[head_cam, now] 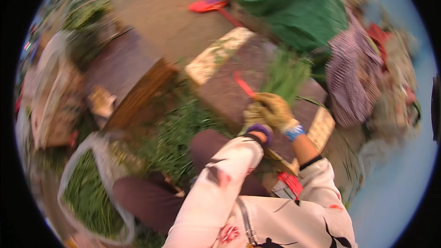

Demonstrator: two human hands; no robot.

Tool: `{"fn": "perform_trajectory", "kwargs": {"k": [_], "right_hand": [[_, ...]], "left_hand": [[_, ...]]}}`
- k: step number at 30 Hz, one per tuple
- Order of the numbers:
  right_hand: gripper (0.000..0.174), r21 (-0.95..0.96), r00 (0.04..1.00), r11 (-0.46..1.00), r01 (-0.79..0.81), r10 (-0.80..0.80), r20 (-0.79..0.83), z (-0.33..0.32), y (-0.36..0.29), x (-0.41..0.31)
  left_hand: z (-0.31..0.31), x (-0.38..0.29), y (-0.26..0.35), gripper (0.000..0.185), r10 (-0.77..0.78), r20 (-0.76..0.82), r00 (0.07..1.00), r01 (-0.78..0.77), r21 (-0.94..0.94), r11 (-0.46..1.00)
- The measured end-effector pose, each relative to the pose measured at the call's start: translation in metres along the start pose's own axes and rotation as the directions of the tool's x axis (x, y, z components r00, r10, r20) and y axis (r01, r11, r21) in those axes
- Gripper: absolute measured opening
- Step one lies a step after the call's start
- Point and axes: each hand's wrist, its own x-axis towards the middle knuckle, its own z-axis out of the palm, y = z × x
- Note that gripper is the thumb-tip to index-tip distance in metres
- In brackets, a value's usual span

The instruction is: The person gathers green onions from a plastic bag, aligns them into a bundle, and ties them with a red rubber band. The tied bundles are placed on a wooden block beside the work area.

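Observation:
My right hand (275, 109), in a tan work glove with a blue cuff, is curled over the lower end of a bunch of long green leafy stalks (289, 72). A red strip (243, 83) sticks out from its fingers towards the upper left. My left hand (254, 115), in a similar glove with a purple cuff, presses against it from the left; its fingers are mostly hidden. Both hands are above a dark flat-topped stand (222, 93) with pale patterned ends. The stalks lie across the stand and fan out away from me. Motion blurs the view.
Loose greens (179, 141) cover the ground left of my knees. A clear plastic bag (100, 174) holds more greens. A wooden box (137, 96) stands left, a green sheet (296, 10) and checked cloth (353, 75) right. A red packet (291, 184) is near my waist.

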Motion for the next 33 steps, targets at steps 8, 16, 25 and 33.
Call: {"fn": "perform_trajectory", "kwargs": {"k": [8, 16, 25, 33], "right_hand": [[0.031, 0.401, 0.992, 0.914, -0.066, 0.103, -0.070, 0.004, -0.079, 0.012], [0.039, 0.628, 0.821, 0.662, 0.409, -0.567, 0.062, 0.102, -0.305, 0.046], [0.041, 0.110, 0.134, 0.211, 0.971, -0.867, 0.480, 0.298, -0.491, 0.029], [0.018, 0.089, 0.127, 0.328, 0.940, -0.580, 0.804, 0.315, -0.409, 0.030]], "left_hand": [[-0.075, -0.130, -0.073, 0.068, 0.388, -0.485, 0.784, -0.514, -0.156, 0.843], [-0.130, -0.379, -0.347, 0.056, -0.224, -0.908, 0.353, 0.234, -0.146, 0.961], [-0.093, -0.400, -0.528, 0.085, -0.715, -0.179, 0.675, 0.728, 0.320, 0.607], [-0.097, -0.362, -0.555, 0.114, -0.670, -0.243, 0.701, 0.692, 0.460, 0.557]]}}
